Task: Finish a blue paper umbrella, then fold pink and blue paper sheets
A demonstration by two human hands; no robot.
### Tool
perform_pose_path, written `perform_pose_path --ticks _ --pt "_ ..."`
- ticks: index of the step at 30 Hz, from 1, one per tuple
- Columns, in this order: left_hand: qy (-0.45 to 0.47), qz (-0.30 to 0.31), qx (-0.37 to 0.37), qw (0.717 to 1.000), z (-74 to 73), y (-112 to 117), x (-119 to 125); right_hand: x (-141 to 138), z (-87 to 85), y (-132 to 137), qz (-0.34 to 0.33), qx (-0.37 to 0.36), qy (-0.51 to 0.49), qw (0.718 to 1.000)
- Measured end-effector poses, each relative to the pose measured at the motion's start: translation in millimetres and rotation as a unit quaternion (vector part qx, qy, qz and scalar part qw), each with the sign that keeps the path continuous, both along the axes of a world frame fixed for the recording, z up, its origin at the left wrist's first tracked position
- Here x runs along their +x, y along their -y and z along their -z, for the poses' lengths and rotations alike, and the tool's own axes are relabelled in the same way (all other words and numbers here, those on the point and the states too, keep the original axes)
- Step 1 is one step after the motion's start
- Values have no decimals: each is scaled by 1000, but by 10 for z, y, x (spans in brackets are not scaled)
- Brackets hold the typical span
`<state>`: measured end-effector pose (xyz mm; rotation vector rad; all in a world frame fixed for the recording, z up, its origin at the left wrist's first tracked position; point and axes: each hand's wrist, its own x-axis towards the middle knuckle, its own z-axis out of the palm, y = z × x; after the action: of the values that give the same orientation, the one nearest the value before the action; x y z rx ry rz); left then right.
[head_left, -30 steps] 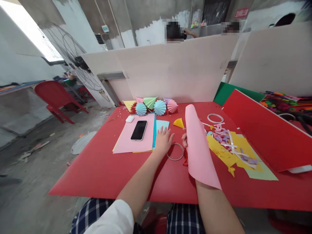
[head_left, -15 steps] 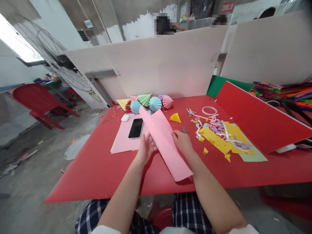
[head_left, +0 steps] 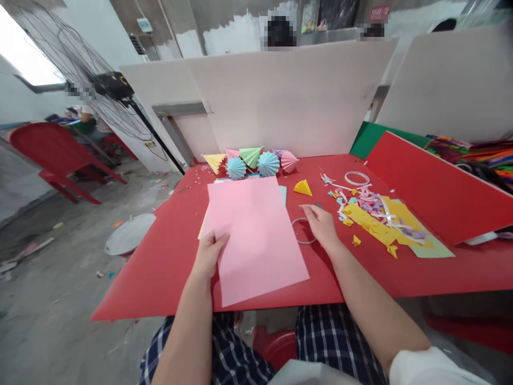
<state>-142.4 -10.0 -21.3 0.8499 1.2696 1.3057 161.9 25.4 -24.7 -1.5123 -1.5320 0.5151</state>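
My left hand (head_left: 209, 252) grips the left edge of a plain pink sheet of paper (head_left: 256, 240), thumb on top and fingers beneath. The sheet is spread out flat, covering most of a paper stack whose yellow edge (head_left: 202, 224) shows at its left. To the right of the sheet, my right hand (head_left: 321, 224) is off the paper, its fingers loosely stretched leftward with nothing seen in them. A thin clear ring (head_left: 303, 240) lies beside and partly behind that hand; whether they touch I cannot tell. A small grey item (head_left: 319, 205) shows just past the knuckles.
Pleated paper pieces (head_left: 251, 156) line the back of the red table (head_left: 160, 267). A folded yellow wedge (head_left: 303, 187), another ring (head_left: 356, 178), paper scraps (head_left: 368, 200) and yellow paper (head_left: 366, 224) lie rightward. A red board (head_left: 436, 187) leans at right; a white partition (head_left: 280, 101) stands behind.
The pink sheet, curled and tilted before, is now spread flat over the stack and hides the phone. My left hand has moved left to its edge; my right hand has let go and moved right.
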Motion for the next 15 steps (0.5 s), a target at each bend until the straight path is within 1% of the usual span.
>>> perform_pose_path --ticks 2,3,4,6,8,11,13,15 --pt "4 -51 0 999 -43 1 -152 121 20 61 64 7 61 996" --pt "8 -76 0 997 -69 10 -224 187 41 99 98 -2 144 985" --pt "14 -100 0 995 -96 24 -290 249 66 140 115 -30 226 967" --pt "28 -153 -1 988 -150 64 -396 349 120 219 111 -60 269 955" --pt "40 -208 -3 977 -195 112 -475 408 156 269 99 -81 290 949" --pt "59 -286 -16 956 -226 182 -594 470 164 240 93 -98 319 938" --pt "87 -297 -27 951 -218 223 -703 525 146 159 103 -103 335 931" --pt "125 -276 -28 953 -203 259 -826 590 113 66 120 -103 348 924"
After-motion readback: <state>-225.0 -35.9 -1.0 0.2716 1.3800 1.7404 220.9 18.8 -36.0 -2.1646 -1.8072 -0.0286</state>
